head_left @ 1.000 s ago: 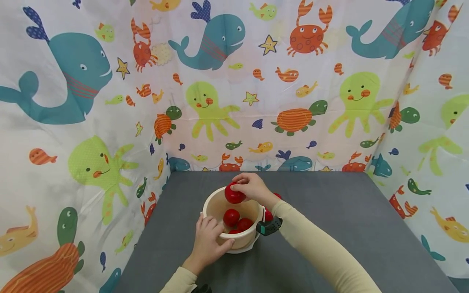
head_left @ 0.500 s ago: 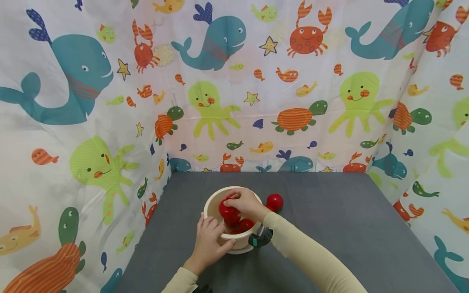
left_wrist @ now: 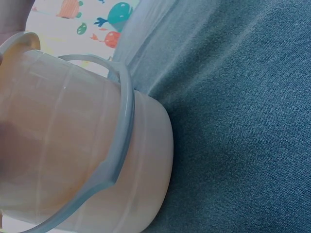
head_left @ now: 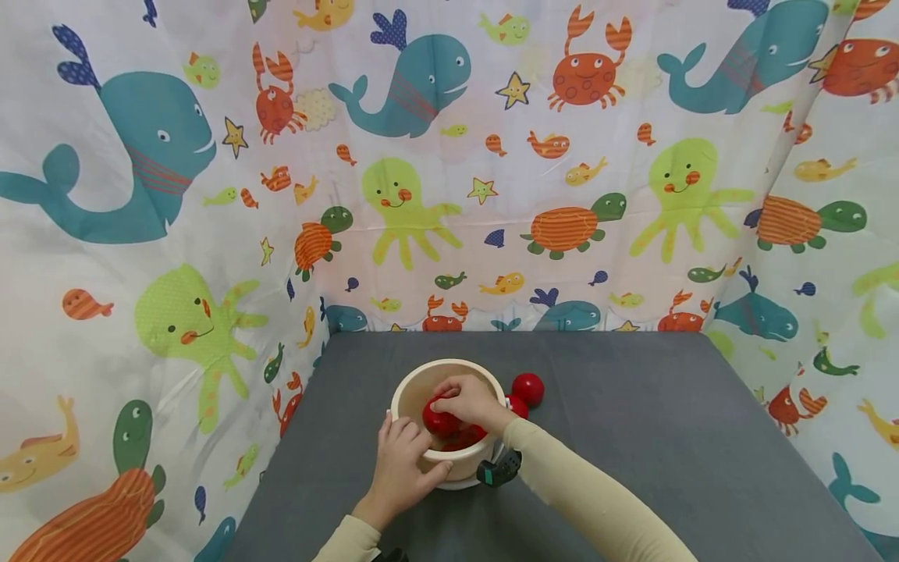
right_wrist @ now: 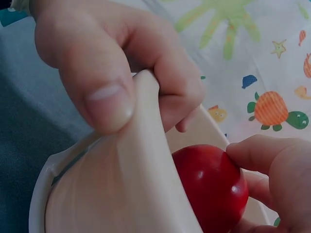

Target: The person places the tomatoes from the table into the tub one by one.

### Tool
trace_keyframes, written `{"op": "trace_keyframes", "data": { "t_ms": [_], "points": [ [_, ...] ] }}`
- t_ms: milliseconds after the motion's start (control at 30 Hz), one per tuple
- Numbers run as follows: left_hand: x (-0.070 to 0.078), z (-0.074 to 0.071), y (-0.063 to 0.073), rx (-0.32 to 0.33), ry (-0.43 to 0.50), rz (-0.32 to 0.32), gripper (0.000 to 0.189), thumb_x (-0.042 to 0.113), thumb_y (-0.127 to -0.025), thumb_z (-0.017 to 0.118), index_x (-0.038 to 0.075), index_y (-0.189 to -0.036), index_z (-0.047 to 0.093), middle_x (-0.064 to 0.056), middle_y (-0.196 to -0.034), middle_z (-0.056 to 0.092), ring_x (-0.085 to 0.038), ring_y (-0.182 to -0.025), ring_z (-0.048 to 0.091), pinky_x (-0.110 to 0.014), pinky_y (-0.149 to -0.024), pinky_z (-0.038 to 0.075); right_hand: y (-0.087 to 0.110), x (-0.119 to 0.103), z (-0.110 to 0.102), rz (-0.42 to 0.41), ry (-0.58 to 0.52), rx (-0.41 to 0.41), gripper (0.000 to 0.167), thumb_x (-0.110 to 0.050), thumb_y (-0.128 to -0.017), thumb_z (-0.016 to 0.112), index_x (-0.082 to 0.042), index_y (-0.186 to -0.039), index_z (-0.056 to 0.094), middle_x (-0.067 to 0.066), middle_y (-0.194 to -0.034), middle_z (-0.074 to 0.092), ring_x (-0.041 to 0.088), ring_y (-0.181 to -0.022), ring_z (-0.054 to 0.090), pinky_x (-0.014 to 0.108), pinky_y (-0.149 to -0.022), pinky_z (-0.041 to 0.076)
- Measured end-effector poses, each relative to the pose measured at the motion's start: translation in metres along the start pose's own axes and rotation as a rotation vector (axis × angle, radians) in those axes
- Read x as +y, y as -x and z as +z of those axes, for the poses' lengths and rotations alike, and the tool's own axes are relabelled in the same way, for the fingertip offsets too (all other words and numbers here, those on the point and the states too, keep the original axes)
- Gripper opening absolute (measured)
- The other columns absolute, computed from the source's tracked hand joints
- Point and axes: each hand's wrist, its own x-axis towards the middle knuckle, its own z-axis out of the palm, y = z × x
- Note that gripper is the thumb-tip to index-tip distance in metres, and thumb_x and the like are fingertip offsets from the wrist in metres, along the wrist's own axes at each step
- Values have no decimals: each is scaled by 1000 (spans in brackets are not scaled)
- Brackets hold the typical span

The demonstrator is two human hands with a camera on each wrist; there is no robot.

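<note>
A cream bucket (head_left: 463, 470) stands on the grey table. My left hand (head_left: 405, 468) grips its near left rim, with the thumb outside and curled fingers inside, as the right wrist view shows. My right hand (head_left: 474, 402) reaches down into the bucket and holds a glossy red ball (right_wrist: 211, 187) between thumb and fingers. Other red balls (head_left: 470, 437) lie beneath it, partly hidden by hand and rim. In the left wrist view, the bucket's pale handle (left_wrist: 127, 111) hangs down along its side.
Two more red balls rest to the right of the bucket, one farther back (head_left: 528, 389) and one close to its wall (head_left: 518, 407). A grey cloth (head_left: 632, 421) covers the table. Curtains (head_left: 492, 179) printed with sea animals enclose the back and both sides.
My right hand has lowered the red ball from above the rim into the bucket. Its arm no longer hides the two balls outside. The left hand stays on the rim.
</note>
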Motion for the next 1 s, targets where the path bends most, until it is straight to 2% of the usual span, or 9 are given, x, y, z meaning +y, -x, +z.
{"op": "trace_keyframes", "data": {
  "t_ms": [133,300,533,733,933,1000],
  "points": [
    [0,1,0,5,11,-1,25,38,-77,80,22,-79,62,2,-83,59,-26,-104,58,-80,-105,39,-1,1,-1,-6,20,2,28,-18,-89,80,-6,-113,76,11,-104,75,24,-87,68,42,-67,66],
    [-1,1,-1,0,17,-14,25,38,-77,81,22,-81,62,2,-84,61,-26,-104,58,-81,-106,38,-2,1,-2,-6,-14,12,33,-16,-90,79,-2,-119,74,12,-103,74,27,-86,70,43,-67,66],
    [0,1,-2,-28,6,-35,24,38,-77,82,22,-82,65,2,-84,59,-27,-106,58,-80,-106,39,0,-1,-3,6,-12,27,29,-16,-91,79,-4,-117,74,12,-103,74,21,-84,68,45,-69,66],
    [0,2,-3,-21,11,-30,24,37,-77,82,22,-82,64,2,-84,59,-27,-105,58,-80,-105,39,0,-2,-2,17,1,41,30,-16,-91,78,-4,-118,74,13,-105,74,22,-86,68,46,-71,66],
    [0,2,-4,-16,9,-27,24,37,-78,80,22,-80,62,2,-83,59,-25,-105,57,-80,-104,40,-1,-5,-11,32,-66,35,33,-18,-93,77,-4,-123,72,14,-111,74,34,-96,71,44,-72,66],
    [-1,2,-4,-14,9,-29,24,37,-78,81,22,-80,62,2,-83,59,-25,-104,57,-80,-104,40,-2,-7,-18,37,-87,41,34,-19,-95,76,-4,-125,71,15,-116,74,34,-97,71,44,-74,66]
  ]
}}
